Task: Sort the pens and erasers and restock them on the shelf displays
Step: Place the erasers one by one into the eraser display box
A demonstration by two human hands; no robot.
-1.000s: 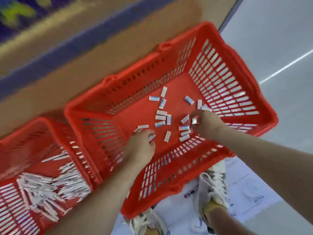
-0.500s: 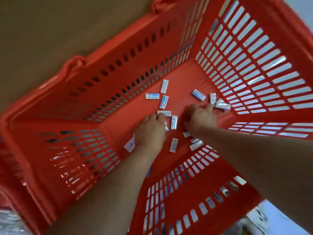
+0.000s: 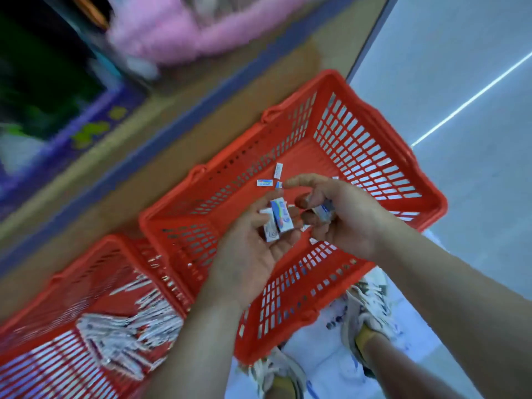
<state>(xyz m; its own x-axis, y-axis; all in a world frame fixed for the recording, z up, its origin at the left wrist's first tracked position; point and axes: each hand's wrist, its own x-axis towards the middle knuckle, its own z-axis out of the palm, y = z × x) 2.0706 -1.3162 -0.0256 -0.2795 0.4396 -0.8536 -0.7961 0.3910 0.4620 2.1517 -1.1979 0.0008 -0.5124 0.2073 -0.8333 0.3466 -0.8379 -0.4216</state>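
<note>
Both hands hover above a red plastic basket [image 3: 426, 197]. My left hand [image 3: 253, 249] lies palm up with two or three small wrapped erasers [image 3: 277, 218] resting on its palm and fingers. My right hand [image 3: 342, 217] is close beside it, fingers curled round more erasers [image 3: 324, 211]. A few loose erasers [image 3: 264, 182] still lie on the basket floor behind the hands. A second red basket [image 3: 72, 283] at the lower left holds a heap of white pens [image 3: 126, 332].
A brown shelf base with a blue strip [image 3: 172, 110] runs diagonally behind the baskets. Blurred pink goods [image 3: 172, 33] sit on the shelf above. My shoes [image 3: 365, 315] stand on white paper on the grey floor [image 3: 460, 82] to the right.
Both hands have risen out of the basket with erasers gathered from its floor. The left hand has turned palm up. The view has pulled back and up toward the shelf.
</note>
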